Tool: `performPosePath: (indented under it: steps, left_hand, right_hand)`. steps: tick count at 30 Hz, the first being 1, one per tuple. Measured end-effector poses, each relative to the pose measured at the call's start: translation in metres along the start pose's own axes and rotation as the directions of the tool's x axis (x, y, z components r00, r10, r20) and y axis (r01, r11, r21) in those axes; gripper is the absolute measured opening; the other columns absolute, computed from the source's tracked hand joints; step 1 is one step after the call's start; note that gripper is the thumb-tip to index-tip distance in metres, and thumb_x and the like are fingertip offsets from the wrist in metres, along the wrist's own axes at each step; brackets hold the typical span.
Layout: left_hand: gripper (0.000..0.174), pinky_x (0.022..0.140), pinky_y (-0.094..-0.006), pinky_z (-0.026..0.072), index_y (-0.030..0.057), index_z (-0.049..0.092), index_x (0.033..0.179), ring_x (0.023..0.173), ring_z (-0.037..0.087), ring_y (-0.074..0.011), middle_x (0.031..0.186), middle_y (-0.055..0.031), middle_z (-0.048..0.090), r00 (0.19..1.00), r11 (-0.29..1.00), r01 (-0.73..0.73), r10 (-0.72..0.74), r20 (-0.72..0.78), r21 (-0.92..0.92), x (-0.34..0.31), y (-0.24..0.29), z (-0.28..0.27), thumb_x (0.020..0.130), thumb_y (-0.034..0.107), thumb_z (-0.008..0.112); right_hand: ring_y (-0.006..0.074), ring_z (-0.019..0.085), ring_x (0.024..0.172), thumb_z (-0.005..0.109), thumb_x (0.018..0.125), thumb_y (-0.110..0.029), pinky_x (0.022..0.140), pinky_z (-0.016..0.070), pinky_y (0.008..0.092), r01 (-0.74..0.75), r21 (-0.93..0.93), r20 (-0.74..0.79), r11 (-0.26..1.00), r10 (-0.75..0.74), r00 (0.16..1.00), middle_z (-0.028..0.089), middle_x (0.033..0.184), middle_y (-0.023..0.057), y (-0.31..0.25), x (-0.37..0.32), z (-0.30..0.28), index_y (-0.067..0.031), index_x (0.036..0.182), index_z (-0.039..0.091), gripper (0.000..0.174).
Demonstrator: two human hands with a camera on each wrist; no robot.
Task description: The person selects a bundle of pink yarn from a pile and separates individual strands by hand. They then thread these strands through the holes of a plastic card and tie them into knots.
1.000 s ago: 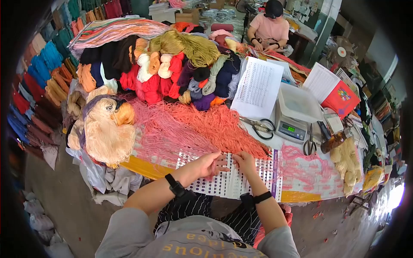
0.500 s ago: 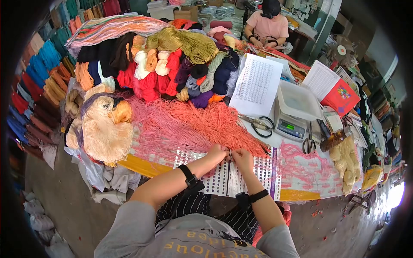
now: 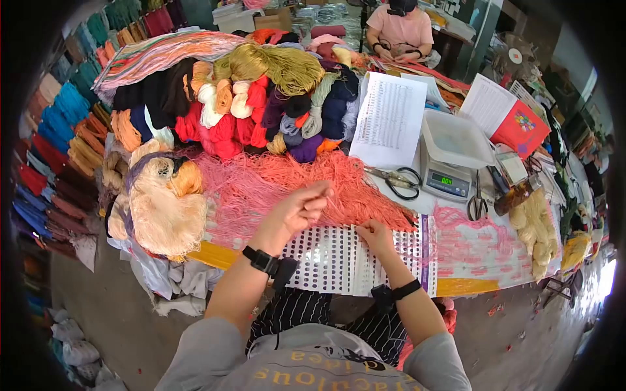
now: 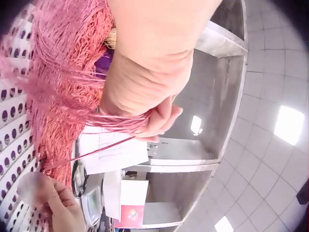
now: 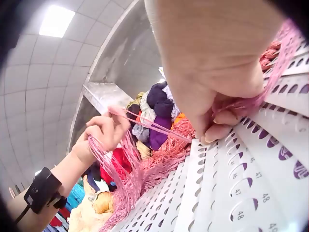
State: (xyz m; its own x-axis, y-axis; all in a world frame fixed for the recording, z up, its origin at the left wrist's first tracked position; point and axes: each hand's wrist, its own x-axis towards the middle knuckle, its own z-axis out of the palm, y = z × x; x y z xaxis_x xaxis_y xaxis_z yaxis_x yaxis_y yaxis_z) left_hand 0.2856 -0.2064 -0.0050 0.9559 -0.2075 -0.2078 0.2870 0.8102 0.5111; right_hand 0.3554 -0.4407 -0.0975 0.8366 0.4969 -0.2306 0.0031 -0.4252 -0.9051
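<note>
Pink strands (image 4: 111, 121) are wrapped around the fingers of the left hand (image 3: 297, 212), which is raised over the coral yarn pile (image 3: 332, 186). In the right wrist view the left hand (image 5: 104, 137) pinches a strand that runs taut down to the punched white strips (image 5: 193, 179). At the upper edge of these strips the right hand (image 3: 377, 238) keeps its thumb and fingertips together. The right wrist view shows the right hand (image 5: 217, 92) holding pink yarn in its curled fingers, fingertips at a strip's end.
Behind lie bundled skeins (image 3: 225, 124) and a printed sheet (image 3: 389, 120). Scissors (image 3: 399, 181), a scale with a plastic tray (image 3: 456, 140) and a second pair of scissors (image 3: 477, 206) are to the right. Cream yarn (image 3: 163, 208) sits left. Another person (image 3: 399, 32) sits at the back.
The left hand came to the right hand, then lifted up and away to the left, drawing a strand taut. The right hand stayed near the strips' upper edge. The view has shifted slightly.
</note>
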Motion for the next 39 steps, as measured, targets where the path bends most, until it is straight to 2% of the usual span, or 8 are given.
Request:
performPosePath:
  steps: [7,9,13,20,22,25,30,39]
  left_hand:
    - [0.018,0.034,-0.0173,0.0274,0.0087,0.059,0.101,0.041,0.042,-0.0028,0.065,0.0001,0.058,0.971,0.454,0.231,-0.169,-0.171,0.860,0.028,-0.086,-0.011,0.090,0.020,0.051]
    - [0.018,0.035,-0.0169,0.0267,0.0069,0.061,0.091,0.041,0.040,-0.0038,0.062,-0.0001,0.057,0.946,0.285,0.203,0.188,-0.263,0.937,0.025,-0.075,-0.016,0.090,0.022,0.051]
    - [0.017,0.036,-0.0172,0.0250,0.0024,0.059,0.087,0.046,0.038,-0.0046,0.070,-0.0027,0.056,0.947,0.921,0.144,-0.022,-0.321,0.362,-0.015,0.016,-0.041,0.087,0.018,0.052]
    - [0.015,0.036,-0.0159,0.0267,0.0044,0.058,0.092,0.047,0.041,-0.0050,0.082,-0.0078,0.063,0.858,0.948,-0.287,0.317,-0.405,0.135,-0.076,0.144,-0.078,0.087,0.018,0.054]
    - [0.024,0.036,-0.0192,0.0299,0.0068,0.058,0.098,0.050,0.046,-0.0066,0.085,-0.0069,0.062,0.391,0.584,-0.150,0.776,-0.495,0.798,-0.080,0.156,-0.086,0.090,0.029,0.052]
    - [0.032,0.039,-0.0205,0.0330,0.0093,0.058,0.102,0.050,0.047,-0.0078,0.079,-0.0046,0.060,0.273,0.632,0.086,0.728,-0.629,0.770,-0.076,0.145,-0.091,0.091,0.039,0.051]
    - [0.039,0.089,-0.0285,0.0401,0.0110,0.058,0.117,0.103,0.052,-0.0128,0.119,-0.0034,0.057,0.962,0.891,-0.073,0.180,-0.203,0.448,-0.052,0.011,-0.014,0.096,0.037,0.040]
    - [0.050,0.083,-0.0344,0.0452,0.0102,0.048,0.128,0.104,0.053,-0.0155,0.119,-0.0017,0.054,0.997,0.949,0.073,-0.078,0.004,0.305,-0.017,-0.066,0.058,0.096,0.046,0.035]
  right_hand:
    - [0.0066,0.050,0.057,0.058,0.087,-0.017,0.053,0.0398,0.0211,-0.050,0.326,0.166,0.944,-0.005,0.986,0.057,0.067,-0.0001,-0.004,0.000,-0.009,-0.0026,0.083,0.060,0.015]
    - [0.0090,0.052,0.057,0.059,0.087,-0.024,0.054,0.0423,0.0234,0.032,0.111,0.131,0.993,-0.047,0.990,0.060,0.067,0.0029,0.001,0.002,-0.005,-0.0006,0.084,0.060,0.023]
    - [0.0159,0.060,0.061,0.048,0.089,-0.036,0.062,0.0463,0.0306,0.058,-0.246,0.046,0.967,-0.048,0.998,0.065,0.073,0.0040,0.010,0.004,0.001,-0.0066,0.088,0.062,0.032]
    - [0.0142,0.059,0.060,0.044,0.090,-0.036,0.061,0.0454,0.0304,-0.031,-0.194,0.069,0.981,0.045,0.997,0.065,0.072,-0.0009,-0.004,-0.001,-0.001,-0.0098,0.084,0.061,0.032]
    - [0.0134,0.059,0.059,0.043,0.090,-0.036,0.061,0.0453,0.0302,-0.037,-0.185,0.077,0.982,0.052,0.996,0.065,0.071,-0.0016,-0.004,-0.002,0.000,-0.0098,0.084,0.061,0.032]
    - [0.0122,0.057,0.058,0.043,0.091,-0.032,0.059,0.0450,0.0282,-0.017,-0.165,0.071,0.986,0.029,0.997,0.064,0.071,-0.0006,-0.001,0.000,-0.001,-0.0085,0.084,0.061,0.031]
    - [0.0080,0.053,0.058,0.053,0.090,-0.021,0.055,0.0430,0.0236,0.109,0.067,-0.053,0.992,-0.106,0.993,0.062,0.072,0.0020,-0.011,-0.015,0.005,-0.0032,0.093,0.062,0.020]
    - [0.0062,0.049,0.059,0.056,0.089,-0.010,0.052,0.0371,0.0191,0.132,0.411,0.003,0.902,-0.147,0.989,0.057,0.075,0.0002,-0.086,-0.070,0.006,0.0002,0.097,0.059,0.013]
